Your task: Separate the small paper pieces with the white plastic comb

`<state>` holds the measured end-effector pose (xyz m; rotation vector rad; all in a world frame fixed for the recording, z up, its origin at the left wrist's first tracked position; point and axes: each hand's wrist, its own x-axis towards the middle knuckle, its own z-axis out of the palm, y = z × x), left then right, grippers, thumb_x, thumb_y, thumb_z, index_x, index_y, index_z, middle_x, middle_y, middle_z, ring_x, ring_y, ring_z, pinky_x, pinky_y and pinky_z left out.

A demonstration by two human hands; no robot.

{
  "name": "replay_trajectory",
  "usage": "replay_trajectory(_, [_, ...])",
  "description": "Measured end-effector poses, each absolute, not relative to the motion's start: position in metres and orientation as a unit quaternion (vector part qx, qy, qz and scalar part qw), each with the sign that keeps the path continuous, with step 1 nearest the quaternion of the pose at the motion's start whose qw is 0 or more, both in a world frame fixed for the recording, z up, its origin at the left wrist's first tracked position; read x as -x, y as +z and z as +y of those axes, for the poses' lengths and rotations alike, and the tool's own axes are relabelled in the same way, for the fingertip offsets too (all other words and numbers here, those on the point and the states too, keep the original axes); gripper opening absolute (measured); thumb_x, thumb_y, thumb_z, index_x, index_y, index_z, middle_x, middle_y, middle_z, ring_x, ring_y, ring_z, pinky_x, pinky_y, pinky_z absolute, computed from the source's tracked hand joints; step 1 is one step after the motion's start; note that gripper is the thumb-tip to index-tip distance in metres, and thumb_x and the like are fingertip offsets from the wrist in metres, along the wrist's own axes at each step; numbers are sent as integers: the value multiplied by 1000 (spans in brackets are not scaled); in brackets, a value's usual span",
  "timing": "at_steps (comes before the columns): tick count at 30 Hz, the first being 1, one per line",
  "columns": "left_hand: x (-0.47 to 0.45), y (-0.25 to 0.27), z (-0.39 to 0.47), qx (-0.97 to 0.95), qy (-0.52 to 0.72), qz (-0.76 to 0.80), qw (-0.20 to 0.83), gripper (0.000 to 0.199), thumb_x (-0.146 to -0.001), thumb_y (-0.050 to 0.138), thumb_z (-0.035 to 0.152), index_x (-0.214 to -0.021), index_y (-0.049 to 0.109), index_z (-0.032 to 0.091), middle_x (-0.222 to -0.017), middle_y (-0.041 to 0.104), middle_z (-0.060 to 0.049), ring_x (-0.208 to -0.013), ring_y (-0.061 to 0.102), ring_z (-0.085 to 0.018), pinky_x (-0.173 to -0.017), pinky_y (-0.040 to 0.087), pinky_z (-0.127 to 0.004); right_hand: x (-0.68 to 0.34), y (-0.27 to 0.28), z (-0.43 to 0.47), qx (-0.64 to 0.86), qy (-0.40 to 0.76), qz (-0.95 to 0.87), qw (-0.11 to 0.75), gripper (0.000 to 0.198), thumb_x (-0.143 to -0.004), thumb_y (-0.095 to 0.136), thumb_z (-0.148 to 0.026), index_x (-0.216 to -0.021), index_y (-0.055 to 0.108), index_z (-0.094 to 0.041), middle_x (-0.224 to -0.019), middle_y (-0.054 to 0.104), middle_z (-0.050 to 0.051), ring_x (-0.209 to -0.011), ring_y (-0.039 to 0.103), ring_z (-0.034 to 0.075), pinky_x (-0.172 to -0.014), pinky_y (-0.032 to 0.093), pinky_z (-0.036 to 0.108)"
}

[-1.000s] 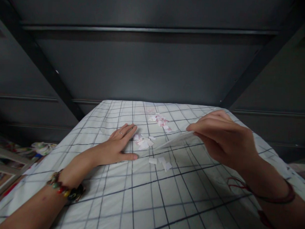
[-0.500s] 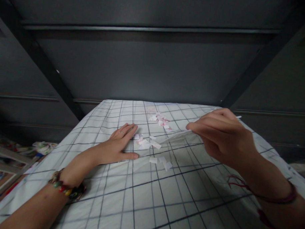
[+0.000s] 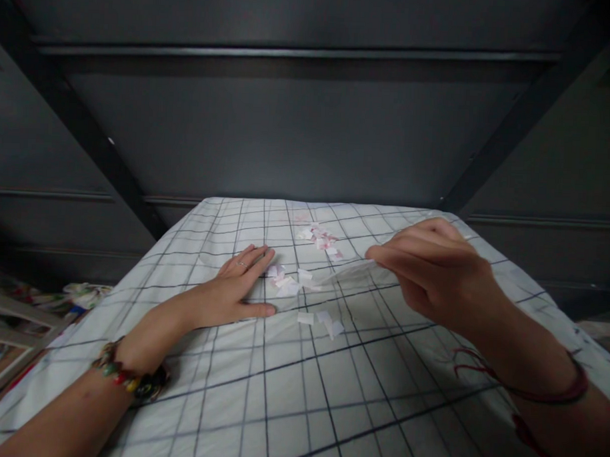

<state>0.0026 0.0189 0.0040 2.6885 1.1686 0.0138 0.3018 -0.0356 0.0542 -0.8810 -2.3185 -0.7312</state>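
Dim light, soft blur toward edges

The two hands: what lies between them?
In the head view, pale scraps lie beside the left hand, and thin pale material runs from near them to the right hand.

No readable text, no legible labels, pink-marked paper scraps (image 3: 321, 238), marks too small to read

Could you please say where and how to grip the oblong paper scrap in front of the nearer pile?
I'd pinch the oblong scrap by its near long edge, coming from the person's side: it looks flat, that edge is free, the pile lies beyond, and other scraps sit close on its right.
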Motion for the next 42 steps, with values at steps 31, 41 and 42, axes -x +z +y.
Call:
replay_trajectory(31, [-1, -1, 21, -918, 20, 384, 95, 86, -84, 30, 72, -145, 7, 16, -151, 5, -14, -136, 2, -34, -106, 15, -47, -308, 58, -39, 330, -186, -874, 304, 26, -73, 42, 0, -80, 53, -22, -62, 59, -3, -60, 53, 13, -61, 40, 28])
replay_trajectory(41, [-2, -1, 21, -919, 21, 382, 99, 90, -82, 26, 75, -144, 12, 12, -150, 9, -17, -136, 2, -34, -107, 13, -47, -305, 59, -41, 317, -157, -884, 305, 23, -76, 44, 1, -80, 54, -19, -62, 60, 0, -60, 53, 13, -61, 41, 29])
replay_trajectory(42, [-2, -1, 21, -919, 22, 381, 98, 89, -82, 26, 75, -145, 12, 13, -150, 9, -16, -136, 3, -34, -107, 13, -48, -304, 59, -41, 321, -167, -883, 298, 23, -75, 44, 1, -81, 55, -19, -62, 60, -1, -60, 53, 13, -61, 41, 29])
